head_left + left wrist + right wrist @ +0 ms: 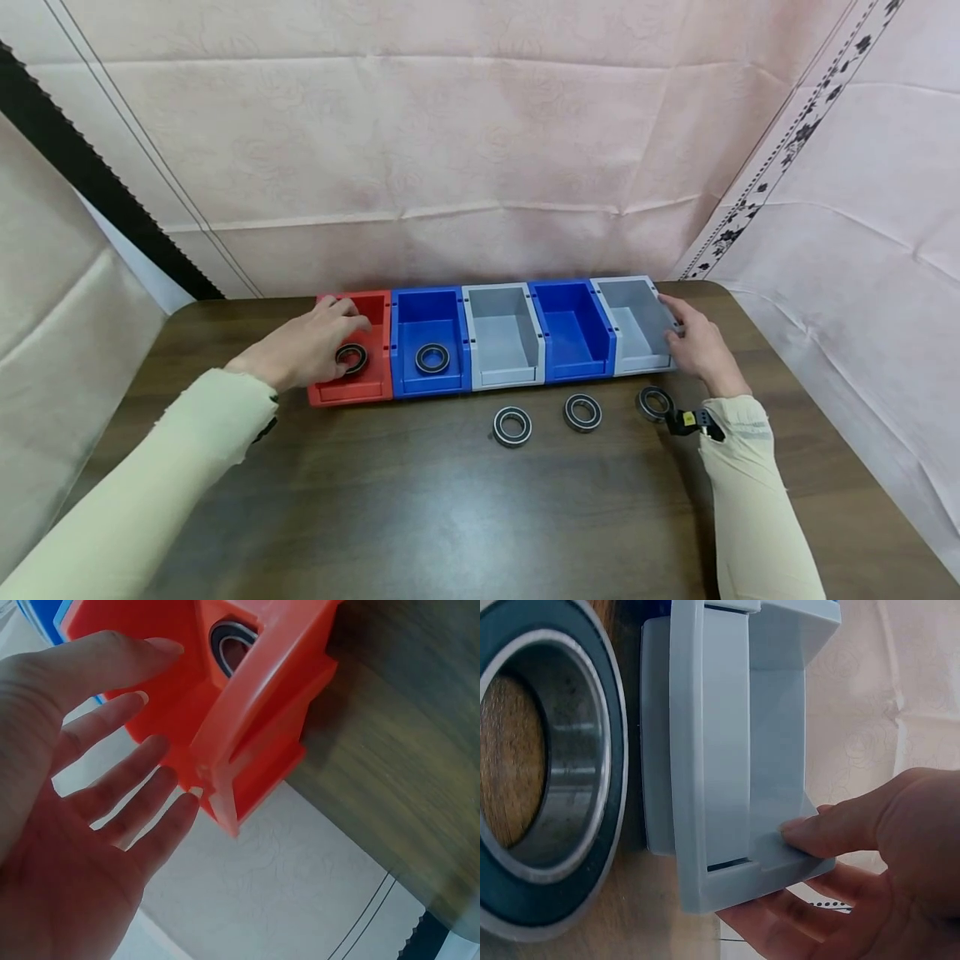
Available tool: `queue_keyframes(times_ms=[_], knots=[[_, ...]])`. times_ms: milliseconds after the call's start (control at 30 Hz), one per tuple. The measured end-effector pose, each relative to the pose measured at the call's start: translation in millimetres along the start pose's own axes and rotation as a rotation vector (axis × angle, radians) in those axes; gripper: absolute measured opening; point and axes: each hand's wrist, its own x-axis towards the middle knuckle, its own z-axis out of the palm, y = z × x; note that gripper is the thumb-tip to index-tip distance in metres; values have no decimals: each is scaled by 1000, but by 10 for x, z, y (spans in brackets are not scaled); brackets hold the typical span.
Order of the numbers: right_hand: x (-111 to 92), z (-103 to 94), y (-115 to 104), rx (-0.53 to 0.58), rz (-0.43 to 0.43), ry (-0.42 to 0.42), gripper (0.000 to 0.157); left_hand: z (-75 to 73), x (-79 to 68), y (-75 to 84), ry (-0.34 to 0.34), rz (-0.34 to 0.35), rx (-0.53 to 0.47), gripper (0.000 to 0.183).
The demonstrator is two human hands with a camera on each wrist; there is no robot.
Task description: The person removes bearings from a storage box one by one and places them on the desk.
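Observation:
My left hand hovers over the red bin, its fingers spread and holding nothing. A ball bearing lies in that bin, near its front and close to my fingers in the head view. With my right hand I grip the outer side wall of the grey bin at the right end. The thumb is on the inside of the wall and the fingers are outside. A bearing lies on the table just in front of this bin, by my right wrist.
Between the end bins stand a blue bin with one bearing in it, a grey bin and another blue bin, joined in a row. Two more bearings, the left one and the middle one, lie on the wooden table.

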Motion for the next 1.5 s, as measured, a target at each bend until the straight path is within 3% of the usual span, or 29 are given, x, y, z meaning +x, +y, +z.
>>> queue_keyframes(times_ms=[233, 733, 1000, 1500], knots=[[7, 7, -9, 6, 5, -10, 64, 50, 19, 14, -52, -19, -22, 57], [7, -11, -3, 4, 14, -45, 65, 115, 133, 49, -77, 16, -6, 49], [2, -10, -6, 12, 9, -43, 65, 142, 193, 87, -142, -42, -16, 42], [1, -4, -12, -3, 28, -69, 65, 205, 212, 106, -165, -83, -18, 39]])
